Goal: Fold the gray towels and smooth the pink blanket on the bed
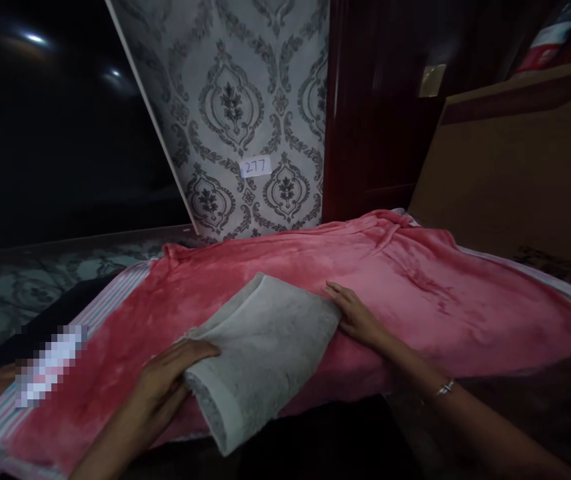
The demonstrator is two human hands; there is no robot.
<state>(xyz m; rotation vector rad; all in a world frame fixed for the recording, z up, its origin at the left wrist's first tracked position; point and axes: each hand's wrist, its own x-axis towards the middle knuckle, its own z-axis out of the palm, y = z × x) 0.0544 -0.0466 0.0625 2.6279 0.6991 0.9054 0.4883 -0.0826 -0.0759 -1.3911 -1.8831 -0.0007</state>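
Grey and folded, a cloth [270, 347] is handled over the near side of a pink blanket [395, 273], its lower end overlapping the blanket's front edge as I see it. The person's left hand [168, 373] is clamped on the cloth's left side, thumb on top; the right hand [358, 313], a bracelet [445, 387] at its wrist, touches the right edge with fingers bent, though I cannot tell whether it is closed on the fabric. Striped fabric [125, 287] shows at the blanket's left side. Behind, patterned wallpaper [232, 100] bears a paper label [255, 166] reading "277", between a dark screen [65, 147] and a dark red door [370, 120]. A cardboard box [515, 180] stands at far right.
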